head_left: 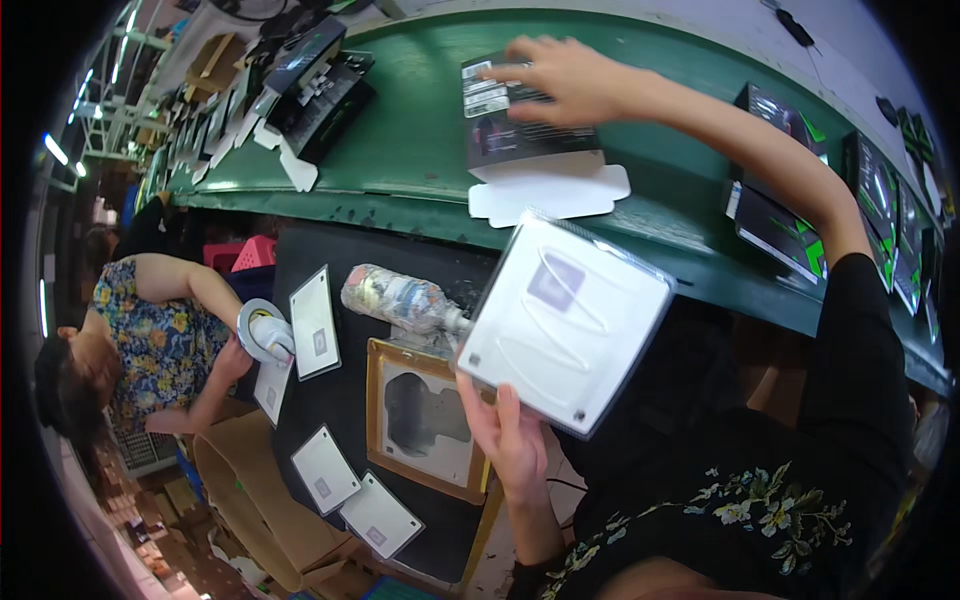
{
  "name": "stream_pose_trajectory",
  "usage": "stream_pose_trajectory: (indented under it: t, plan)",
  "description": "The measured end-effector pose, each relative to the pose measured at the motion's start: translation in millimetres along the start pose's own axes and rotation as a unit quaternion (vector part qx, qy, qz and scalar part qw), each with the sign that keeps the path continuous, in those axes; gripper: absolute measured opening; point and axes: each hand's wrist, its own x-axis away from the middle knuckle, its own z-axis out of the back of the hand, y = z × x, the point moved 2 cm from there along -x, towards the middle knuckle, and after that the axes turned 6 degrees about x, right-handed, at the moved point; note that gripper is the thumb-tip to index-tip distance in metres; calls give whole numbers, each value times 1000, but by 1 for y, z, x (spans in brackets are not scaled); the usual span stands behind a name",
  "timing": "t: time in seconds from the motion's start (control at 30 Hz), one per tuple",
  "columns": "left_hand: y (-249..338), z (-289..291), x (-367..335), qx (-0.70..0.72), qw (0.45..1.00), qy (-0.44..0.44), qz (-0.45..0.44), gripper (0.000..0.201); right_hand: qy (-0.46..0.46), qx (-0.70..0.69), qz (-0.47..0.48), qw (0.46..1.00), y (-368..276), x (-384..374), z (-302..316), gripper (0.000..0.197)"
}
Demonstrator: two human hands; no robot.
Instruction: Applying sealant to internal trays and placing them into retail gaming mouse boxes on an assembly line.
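My left hand (508,440) grips the lower left edge of a white square tray in clear plastic (565,325), thumb on its face. A grey square patch shows near the tray's top, with a curved line pressed below it. On the green bench above, a black printed carton (530,145) lies with its near end open and white flaps (555,195) spread toward me. My right hand (560,82) reaches over the carton's far part with its fingers spread. The fingertips appear to rest on it, and nothing is held in them.
Black cartons stand on the green bench (420,150) at left (325,105) and right (780,225). Below, a dark table bears white trays (315,325), a stuffed plastic bottle (400,300) and a wooden frame (375,410). A co-worker (165,330) holds a tape roll (262,330) at left.
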Motion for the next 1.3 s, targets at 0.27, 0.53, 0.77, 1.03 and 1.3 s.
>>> stream_pose_trajectory:
  t: [0.27,0.53,0.77,1.03,1.3]
  plan:
    - [-32,-22,-56,-32,998,31,33,59,-34,155,-149,976,77,56,-41,51]
    - [-57,-44,-110,-52,992,-82,75,55,-86,119,-218,965,97,147,4,46]
    - [-59,-42,-141,-84,987,-98,96,54,69,-39,-284,955,115,100,-14,43]
    - [-79,-74,-155,-88,986,-88,111,52,68,-18,-324,944,121,95,-25,49]
    - [-152,-163,-179,166,948,-144,231,48,34,-55,-323,944,121,90,-21,50]
